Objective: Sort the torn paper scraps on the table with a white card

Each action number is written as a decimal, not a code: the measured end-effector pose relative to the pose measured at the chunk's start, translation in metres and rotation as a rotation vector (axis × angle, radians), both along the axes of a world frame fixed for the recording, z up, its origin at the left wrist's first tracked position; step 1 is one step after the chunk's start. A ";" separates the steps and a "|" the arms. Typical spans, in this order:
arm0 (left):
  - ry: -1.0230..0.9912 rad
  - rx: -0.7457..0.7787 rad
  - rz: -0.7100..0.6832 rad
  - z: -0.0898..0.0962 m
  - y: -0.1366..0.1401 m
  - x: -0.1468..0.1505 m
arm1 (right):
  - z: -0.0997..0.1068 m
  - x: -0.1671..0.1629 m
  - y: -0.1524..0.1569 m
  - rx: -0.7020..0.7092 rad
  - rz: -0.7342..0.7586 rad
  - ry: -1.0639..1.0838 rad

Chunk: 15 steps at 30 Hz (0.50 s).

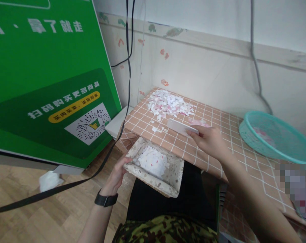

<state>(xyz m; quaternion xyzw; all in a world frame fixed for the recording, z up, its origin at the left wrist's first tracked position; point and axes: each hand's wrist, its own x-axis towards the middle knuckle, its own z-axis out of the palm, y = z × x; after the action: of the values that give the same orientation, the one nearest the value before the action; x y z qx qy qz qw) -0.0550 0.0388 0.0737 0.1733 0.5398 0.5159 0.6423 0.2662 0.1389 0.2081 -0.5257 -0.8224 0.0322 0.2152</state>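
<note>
Camouflage clothing (165, 231) is covering the person's body at the near edge of the scene, and dark trousers (194, 189) are showing just beyond it. Over the trousers, the left hand (118, 172) is gripping the left side of a shallow speckled tray (153, 185), with its thumb over the rim and the other fingers bending underneath. Inside this tray, a heap of small white pieces (153, 162) with a few red bits is lying. The left wrist is wearing a black band (106, 199). The right hand (207, 138) is half closed, and its thumb and fingers are pinching the right end of a flat white plate (179, 127). This plate is pointing to the left, low over the counter (228, 125); whether its edge is touching the surface, I cannot tell. The counter is showing a brown pattern with white squares, and on its far left part a loose pile of white and pink pieces (169, 103) is spreading. Several white scraps (156, 129) are lying between this pile and the near edge, and a pinkish patch (199, 122) is showing just beyond the right hand. Farther right, a turquoise basket (249, 138) is standing on the counter, with something pink inside. On the left, a green panel (41, 60) is rising behind a black strap (129, 84).
</note>
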 end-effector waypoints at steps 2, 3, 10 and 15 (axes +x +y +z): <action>-0.004 0.002 0.006 0.000 0.000 0.000 | -0.002 0.003 0.002 0.021 -0.026 0.001; -0.003 0.004 0.006 -0.001 0.000 0.000 | -0.003 0.004 0.003 0.024 -0.030 -0.001; 0.017 0.037 0.014 -0.004 0.000 -0.001 | 0.003 -0.004 -0.006 -0.035 -0.030 0.096; 0.022 0.056 0.008 -0.003 0.000 -0.001 | 0.008 -0.026 -0.014 -0.136 0.068 0.115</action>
<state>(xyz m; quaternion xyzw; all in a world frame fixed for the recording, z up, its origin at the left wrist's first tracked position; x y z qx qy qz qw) -0.0558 0.0383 0.0706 0.1947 0.5330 0.5315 0.6289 0.2405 0.1249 0.2156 -0.5081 -0.8220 0.1254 0.2246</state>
